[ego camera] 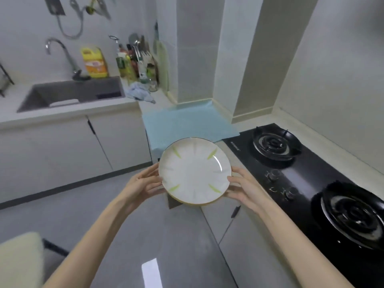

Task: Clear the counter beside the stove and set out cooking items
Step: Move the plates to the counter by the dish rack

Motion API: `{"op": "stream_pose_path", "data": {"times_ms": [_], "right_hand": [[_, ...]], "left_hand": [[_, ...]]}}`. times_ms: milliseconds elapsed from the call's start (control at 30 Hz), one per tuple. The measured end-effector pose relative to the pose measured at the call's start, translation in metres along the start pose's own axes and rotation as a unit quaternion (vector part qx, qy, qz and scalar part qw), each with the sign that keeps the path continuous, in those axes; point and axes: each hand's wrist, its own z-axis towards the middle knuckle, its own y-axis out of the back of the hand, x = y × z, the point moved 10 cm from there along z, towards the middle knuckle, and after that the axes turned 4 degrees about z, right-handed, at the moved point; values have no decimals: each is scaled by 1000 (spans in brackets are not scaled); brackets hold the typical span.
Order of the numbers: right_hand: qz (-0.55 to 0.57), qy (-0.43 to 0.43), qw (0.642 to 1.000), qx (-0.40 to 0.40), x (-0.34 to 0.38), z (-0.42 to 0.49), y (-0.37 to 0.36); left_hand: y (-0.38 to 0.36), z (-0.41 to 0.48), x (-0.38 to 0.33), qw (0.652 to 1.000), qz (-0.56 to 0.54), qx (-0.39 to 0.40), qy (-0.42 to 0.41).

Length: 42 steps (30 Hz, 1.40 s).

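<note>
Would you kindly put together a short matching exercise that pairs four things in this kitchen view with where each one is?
Things
1. plate
2. blue mat
3. yellow jug
4. crumpled cloth

Places
A. flat on the counter next to the stove
B. held at its rim by the left hand and right hand
C. standing behind the sink
D. in a heap near the cluster of bottles

Pairs: 1-B, 2-A, 3-C, 4-D
</note>
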Motion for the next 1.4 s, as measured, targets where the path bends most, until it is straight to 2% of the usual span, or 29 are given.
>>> {"op": "stream_pose_path", "data": {"times_ms": [200,433,700,1067,1400], "right_hand": [[-48,-17,996,76,-22,47,-148],[-98,-49,981,163,-45,95,-284],[-138,-88,952,259,-69,185,-454],[-176,-124,905,368,-74,290,-675],[-225,-137,860,438,-111,341,-859]], "left_hand": [[140,-25,-33,994,-35,-95,-34],[253,-51,-57,980,-61,-177,-66],[392,-38,-93,942,-108,-305,-91],[549,-6,-167,883,-149,-433,-107],[703,2,-208,847,-164,-492,-114]]}}
